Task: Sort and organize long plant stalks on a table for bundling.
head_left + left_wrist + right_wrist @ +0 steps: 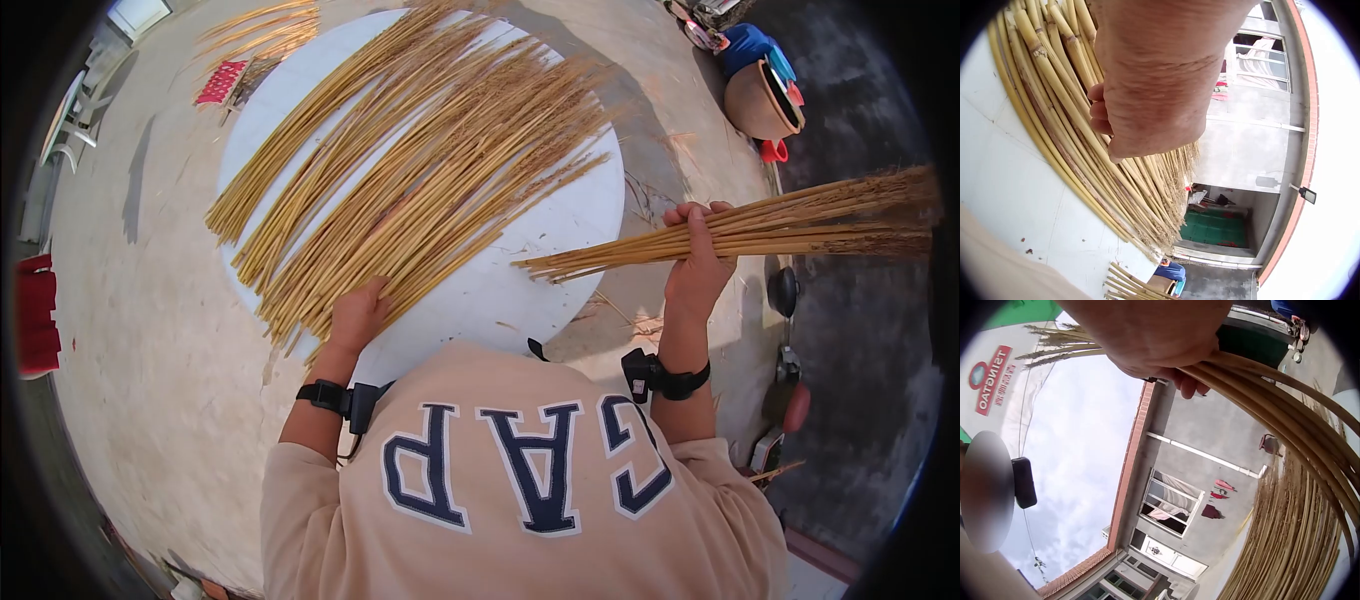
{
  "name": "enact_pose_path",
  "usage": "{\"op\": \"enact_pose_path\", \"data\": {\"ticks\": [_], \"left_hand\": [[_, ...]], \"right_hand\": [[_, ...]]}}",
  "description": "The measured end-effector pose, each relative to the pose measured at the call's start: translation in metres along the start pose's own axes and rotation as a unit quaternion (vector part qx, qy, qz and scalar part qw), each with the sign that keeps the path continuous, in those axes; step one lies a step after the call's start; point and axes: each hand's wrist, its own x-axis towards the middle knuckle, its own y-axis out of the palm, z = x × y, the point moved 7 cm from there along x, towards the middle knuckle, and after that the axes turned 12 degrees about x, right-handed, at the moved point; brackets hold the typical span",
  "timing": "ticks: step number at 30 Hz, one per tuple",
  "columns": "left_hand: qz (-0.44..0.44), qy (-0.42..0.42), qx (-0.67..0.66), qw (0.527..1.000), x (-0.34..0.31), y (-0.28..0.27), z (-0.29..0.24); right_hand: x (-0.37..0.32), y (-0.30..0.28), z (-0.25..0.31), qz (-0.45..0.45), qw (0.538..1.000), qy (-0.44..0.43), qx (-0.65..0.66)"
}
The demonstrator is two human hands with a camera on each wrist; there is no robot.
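Note:
In the head view my right hand (700, 250) grips a small bundle of long dry reed stalks (610, 256). Their cut ends reach over the right side of the white round table (520, 300), and the feathery tops point to the right. My left hand (360, 313) is at the near edge of a wide row of reed stalks (400, 200) lying slantwise across the table. In the left wrist view its fingers (1100, 111) curl in against stalks (1072, 119); the palm side is hidden. The right wrist view shows fingers (1189, 385) bent around the held bundle (1272, 400).
Beyond the table, more stalks (265, 30) lie near a small red-topped stool (220, 82). A clay pot (760, 100) stands at the right, beside blue items (750, 48) and a red cup (774, 151). Loose straw bits (620, 310) litter the floor right of the table.

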Motion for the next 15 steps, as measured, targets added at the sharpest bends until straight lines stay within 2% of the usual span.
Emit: {"op": "enact_pose_path", "data": {"ticks": [3, 11, 13, 15], "left_hand": [[0.034, 0.000, -0.030, 0.999, 0.001, -0.006, -0.007], [0.044, 0.009, -0.070, 0.997, -0.003, -0.021, -0.018], [0.051, -0.006, -0.073, 0.996, -0.005, -0.018, -0.017], [0.039, 0.035, -0.109, 0.993, -0.007, -0.023, -0.022]], "right_hand": [[0.000, 0.005, -0.003, 0.002, 1.000, 0.004, 0.002], [-0.022, 0.030, -0.002, 0.044, 0.998, -0.010, -0.037], [-0.033, 0.040, -0.011, 0.047, 0.998, 0.021, -0.046], [-0.035, 0.042, -0.014, 0.055, 0.997, 0.028, -0.048]]}}
